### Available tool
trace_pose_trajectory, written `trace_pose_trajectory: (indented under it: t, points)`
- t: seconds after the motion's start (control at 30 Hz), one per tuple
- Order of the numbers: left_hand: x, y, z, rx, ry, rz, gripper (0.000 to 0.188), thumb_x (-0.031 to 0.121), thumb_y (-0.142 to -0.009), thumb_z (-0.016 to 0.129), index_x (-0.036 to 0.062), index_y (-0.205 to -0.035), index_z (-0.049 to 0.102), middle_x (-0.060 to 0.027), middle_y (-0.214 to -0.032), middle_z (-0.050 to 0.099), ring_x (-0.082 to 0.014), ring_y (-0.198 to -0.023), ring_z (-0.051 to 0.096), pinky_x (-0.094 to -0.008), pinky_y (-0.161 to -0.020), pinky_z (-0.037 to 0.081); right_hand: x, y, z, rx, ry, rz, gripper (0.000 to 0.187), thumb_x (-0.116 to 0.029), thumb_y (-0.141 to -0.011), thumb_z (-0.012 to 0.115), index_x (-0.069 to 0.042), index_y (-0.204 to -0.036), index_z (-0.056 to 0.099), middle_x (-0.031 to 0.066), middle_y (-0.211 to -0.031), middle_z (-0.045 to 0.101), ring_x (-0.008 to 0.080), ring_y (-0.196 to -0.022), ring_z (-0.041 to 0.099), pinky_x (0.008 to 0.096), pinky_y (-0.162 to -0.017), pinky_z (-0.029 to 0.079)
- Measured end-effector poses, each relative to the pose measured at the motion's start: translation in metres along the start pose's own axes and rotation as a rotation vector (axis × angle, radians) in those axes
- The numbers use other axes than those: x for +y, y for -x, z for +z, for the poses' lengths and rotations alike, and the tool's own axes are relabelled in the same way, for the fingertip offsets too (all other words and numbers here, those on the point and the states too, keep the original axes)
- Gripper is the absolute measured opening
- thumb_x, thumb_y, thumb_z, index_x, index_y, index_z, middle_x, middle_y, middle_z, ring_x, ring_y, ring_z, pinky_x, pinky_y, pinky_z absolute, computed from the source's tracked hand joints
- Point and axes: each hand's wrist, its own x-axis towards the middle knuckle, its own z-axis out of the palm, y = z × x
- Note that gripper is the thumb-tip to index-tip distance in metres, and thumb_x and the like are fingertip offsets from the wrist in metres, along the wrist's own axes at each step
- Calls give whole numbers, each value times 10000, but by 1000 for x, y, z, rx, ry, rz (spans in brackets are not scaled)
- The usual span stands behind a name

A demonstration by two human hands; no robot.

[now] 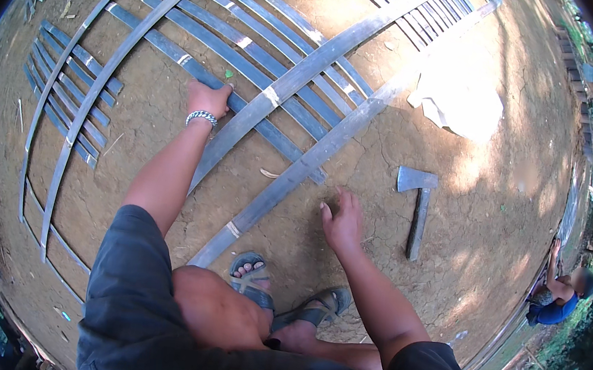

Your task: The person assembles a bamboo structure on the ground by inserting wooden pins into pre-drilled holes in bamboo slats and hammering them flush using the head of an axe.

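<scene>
My left hand (208, 100), with a chain bracelet at the wrist, grips the nearest cross strip (163, 44) of a lattice of split bamboo on the ground. This strip is grey-blue with pale joint marks. It passes over or under two long bamboo rails, a nearer one (258, 206) and a farther one (249, 116); I cannot tell which at each crossing. My right hand (342, 222) hangs over bare soil right of the nearer rail, fingers apart and holding nothing. To its right lies a hatchet (416, 213) with a metal head and dark handle.
Shorter bamboo strips (68, 89) cross two curved strips at left. A bright white sheet or bag (461, 101) lies at upper right. Another person (558, 295) sits at the far right edge near greenery. My sandalled feet (254, 278) are close to the nearer rail.
</scene>
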Motion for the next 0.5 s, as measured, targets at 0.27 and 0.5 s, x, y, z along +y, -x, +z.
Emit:
trace_pose_trajectory:
  t: [0.27,0.5]
  points:
    - [-3,-3,-6,15,39,15,941,233,-907,773,-113,-1534,161,-158,-822,699,-184,-603,692,-304,-504,574,-20,-50,29,23,-133,81,385,-176,-822,803,-88,-1169,662,112,-1019,704,326,-946,682,437,-840,534]
    - [-1,-26,-9,-42,138,2,1040,209,-904,776,-28,-1609,48,-167,-879,720,-183,-638,701,-300,-504,575,-23,-71,48,54,-261,195,326,-133,-764,833,-106,-1066,714,70,-896,711,259,-791,694,387,-746,555]
